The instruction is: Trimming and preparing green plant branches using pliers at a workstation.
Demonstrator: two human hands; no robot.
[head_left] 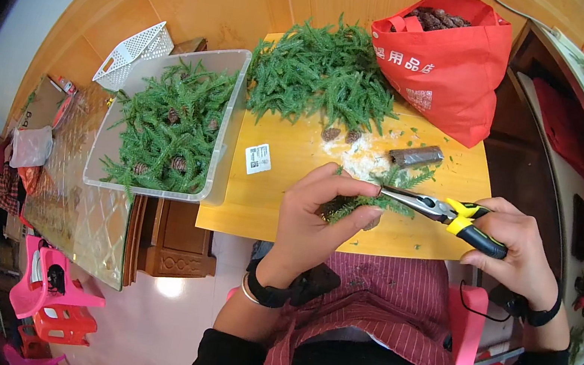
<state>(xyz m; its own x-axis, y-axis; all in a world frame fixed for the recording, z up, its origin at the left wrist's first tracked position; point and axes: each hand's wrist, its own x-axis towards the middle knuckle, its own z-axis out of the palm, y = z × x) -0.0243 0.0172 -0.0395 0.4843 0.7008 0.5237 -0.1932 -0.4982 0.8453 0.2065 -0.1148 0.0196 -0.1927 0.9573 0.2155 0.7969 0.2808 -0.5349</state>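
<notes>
Head view, looking down over a small yellow wooden table (281,203). Left hand (317,216) is curling shut around a short green fir-like sprig (353,205), thumb on top and fingers underneath, pinching it just above the table's near edge. Right hand (520,250) is wrapping closed around the yellow-and-black handles of long-nose pliers (446,212); the tool's tip is pointing toward nine o'clock and meeting the sprig at the left thumb. Whether the pliers' nose is biting the stem or only touching it, I cannot tell.

At twelve o'clock from the hands, a loose heap of green sprigs (319,73) is lying on the table's far side, with two small brown pine cones (340,135) just beside it. A dull grey cylinder (417,156) is lying at one o'clock. A red fabric bag (449,62) filled with cones is standing beyond it. At ten o'clock, a clear plastic bin (227,135) holding sprigs and cones is sitting against the table's left edge. A white sticker (258,158) is lying near that edge.
</notes>
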